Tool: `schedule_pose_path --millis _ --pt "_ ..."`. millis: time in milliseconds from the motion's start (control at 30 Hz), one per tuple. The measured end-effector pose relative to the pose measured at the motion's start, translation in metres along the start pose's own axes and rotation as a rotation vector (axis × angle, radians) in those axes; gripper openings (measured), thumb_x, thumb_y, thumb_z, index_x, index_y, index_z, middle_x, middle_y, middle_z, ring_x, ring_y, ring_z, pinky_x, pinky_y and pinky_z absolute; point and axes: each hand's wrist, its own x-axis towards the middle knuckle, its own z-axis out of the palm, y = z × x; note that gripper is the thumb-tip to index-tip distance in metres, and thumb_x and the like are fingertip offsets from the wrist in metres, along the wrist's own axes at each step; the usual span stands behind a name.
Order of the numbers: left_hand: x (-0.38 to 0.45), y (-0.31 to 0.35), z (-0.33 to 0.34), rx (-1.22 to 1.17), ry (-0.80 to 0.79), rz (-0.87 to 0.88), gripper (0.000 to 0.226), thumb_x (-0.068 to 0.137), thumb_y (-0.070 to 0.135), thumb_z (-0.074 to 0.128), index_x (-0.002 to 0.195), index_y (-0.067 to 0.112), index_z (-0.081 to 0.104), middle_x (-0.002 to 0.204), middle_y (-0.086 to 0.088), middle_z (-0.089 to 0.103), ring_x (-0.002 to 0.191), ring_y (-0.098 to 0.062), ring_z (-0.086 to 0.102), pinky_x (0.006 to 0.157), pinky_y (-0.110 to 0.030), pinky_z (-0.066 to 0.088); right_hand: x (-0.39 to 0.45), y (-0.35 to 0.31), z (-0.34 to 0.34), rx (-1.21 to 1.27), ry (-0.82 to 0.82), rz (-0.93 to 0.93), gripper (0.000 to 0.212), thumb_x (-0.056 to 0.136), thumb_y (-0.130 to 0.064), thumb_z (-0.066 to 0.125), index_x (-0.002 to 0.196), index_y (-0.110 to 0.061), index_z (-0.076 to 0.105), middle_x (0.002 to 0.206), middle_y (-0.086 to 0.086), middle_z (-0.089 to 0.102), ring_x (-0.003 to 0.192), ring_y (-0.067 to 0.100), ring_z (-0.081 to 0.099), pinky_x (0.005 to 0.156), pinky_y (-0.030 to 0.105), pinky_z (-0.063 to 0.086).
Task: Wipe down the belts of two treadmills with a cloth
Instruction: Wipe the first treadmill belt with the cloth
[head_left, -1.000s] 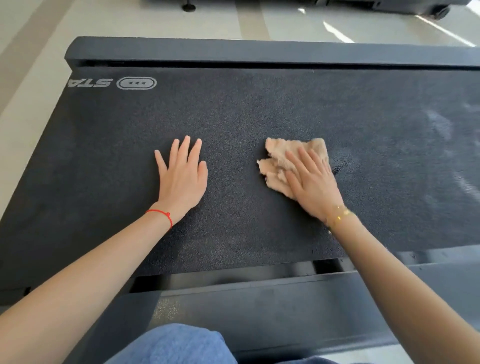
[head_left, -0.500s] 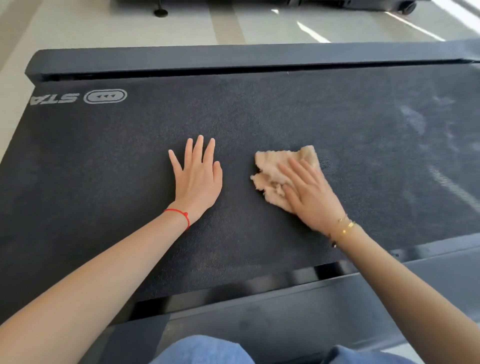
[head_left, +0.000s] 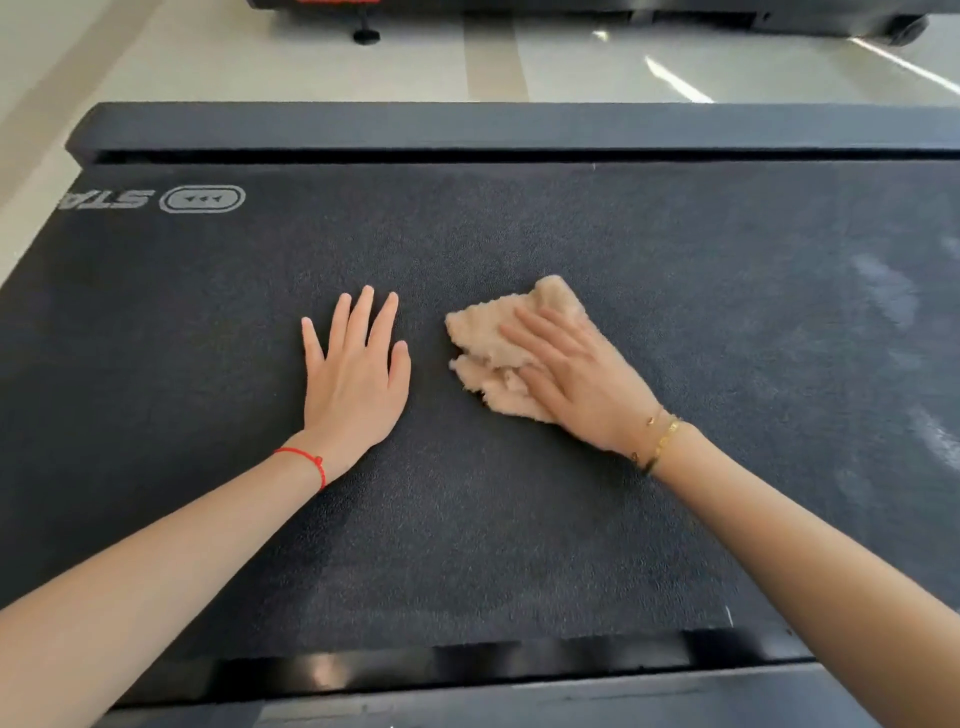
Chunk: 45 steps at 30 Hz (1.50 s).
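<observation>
A black textured treadmill belt (head_left: 519, 545) fills most of the head view, with a grey logo (head_left: 202, 199) at its far left. A crumpled beige cloth (head_left: 493, 338) lies on the belt near the middle. My right hand (head_left: 582, 374) presses flat on the cloth with straight fingers, covering its right part. My left hand (head_left: 356, 369) rests flat on the bare belt just left of the cloth, fingers spread, a red string around the wrist.
The treadmill's dark far side rail (head_left: 519, 127) runs across the top, and the near rail (head_left: 519, 696) lies at the bottom. Pale smears (head_left: 883, 291) mark the belt at the right. Beyond is a light floor (head_left: 260, 67) and another machine's base (head_left: 675, 15).
My right hand and the cloth slid slightly leftward on the belt, closer to my left hand. The view shifted; my left hand stayed flat on the belt.
</observation>
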Motion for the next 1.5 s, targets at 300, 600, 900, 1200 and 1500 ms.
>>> schedule_pose_path --millis 300,600,900,1200,1500 --pt "-0.001 0.003 -0.002 -0.004 0.027 -0.024 0.06 0.101 0.043 0.015 0.158 0.024 0.02 0.165 -0.001 0.018 0.153 -0.02 0.008 0.122 -0.056 0.006 0.131 0.049 -0.011 -0.076 0.056 0.316 0.049 0.104 -0.036 0.026 0.149 -0.019 0.034 0.156 0.006 0.032 0.144 0.026 0.025 0.117 0.042 0.011" --pt "-0.002 0.003 -0.004 -0.021 0.029 -0.029 0.059 0.1 0.042 0.021 0.157 0.025 0.025 0.164 0.0 0.021 0.153 -0.019 0.01 0.122 -0.055 0.008 0.086 0.04 -0.005 -0.03 0.03 0.065 0.05 0.103 -0.042 0.031 0.15 -0.027 0.034 0.156 -0.001 0.034 0.144 0.022 0.026 0.12 0.04 0.012" --pt "0.0 0.005 -0.002 -0.034 0.052 -0.044 0.054 0.103 0.035 0.036 0.155 0.025 0.028 0.163 -0.002 0.023 0.152 -0.021 0.014 0.122 -0.057 0.008 0.083 0.042 -0.006 0.034 0.085 0.229 0.047 0.104 -0.037 0.034 0.149 -0.023 0.036 0.156 0.005 0.032 0.145 0.025 0.023 0.12 0.039 0.011" --pt "-0.002 0.007 -0.005 -0.014 0.028 -0.044 0.056 0.103 0.036 0.031 0.157 0.024 0.024 0.164 -0.002 0.021 0.153 -0.021 0.012 0.122 -0.055 0.007 -0.006 -0.001 -0.007 0.019 -0.025 -0.006 0.057 0.1 -0.047 0.024 0.15 -0.023 0.035 0.156 -0.001 0.033 0.144 0.019 0.025 0.119 0.031 0.007" --pt "-0.002 0.006 -0.001 0.017 0.017 -0.034 0.057 0.104 0.038 0.02 0.158 0.023 0.02 0.165 -0.003 0.018 0.153 -0.023 0.01 0.122 -0.057 0.008 0.08 0.061 -0.012 -0.045 0.027 0.332 0.052 0.104 -0.043 0.028 0.152 -0.025 0.026 0.16 0.005 0.022 0.148 0.027 0.014 0.121 0.045 0.009"
